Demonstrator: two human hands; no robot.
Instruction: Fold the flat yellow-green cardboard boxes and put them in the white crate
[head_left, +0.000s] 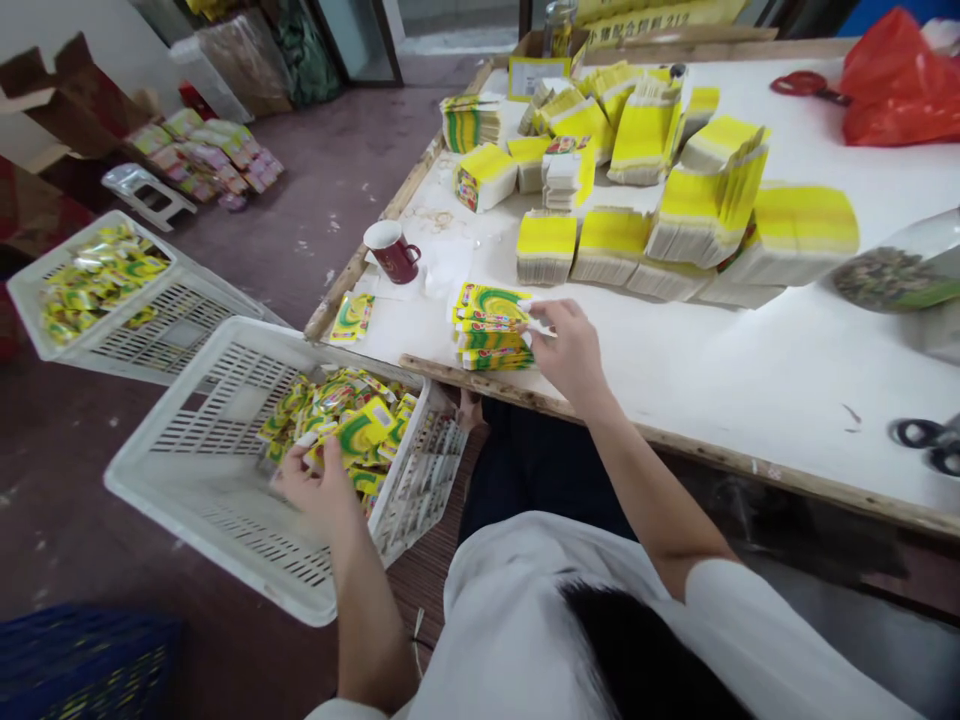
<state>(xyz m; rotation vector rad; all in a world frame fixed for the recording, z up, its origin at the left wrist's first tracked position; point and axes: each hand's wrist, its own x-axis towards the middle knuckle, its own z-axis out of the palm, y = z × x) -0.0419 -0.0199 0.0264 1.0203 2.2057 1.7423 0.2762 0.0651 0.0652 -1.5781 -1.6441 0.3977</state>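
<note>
My left hand (321, 487) reaches into a white slatted crate (225, 415), its fingers closed on the end of a yellow-and-green printed packet (367, 428). Beneath that packet lies a loose heap of similar packets (300, 408). On the white table my right hand (571, 350) pinches the right edge of a packet in a small pile of yellow-and-green packets (491, 328) by the front edge. What exactly sits between the right fingertips is partly hidden. A single flat packet (352, 317) rests at the table's left corner.
A dark red mug (396, 255) stands left of the pile. Behind are bundled stacks of yellow-topped cards (546, 240). Scissors (919, 433) and a clear bag (904, 265) lie to the right. Another filled crate (184, 330) and a small stool (148, 195) stand on the floor.
</note>
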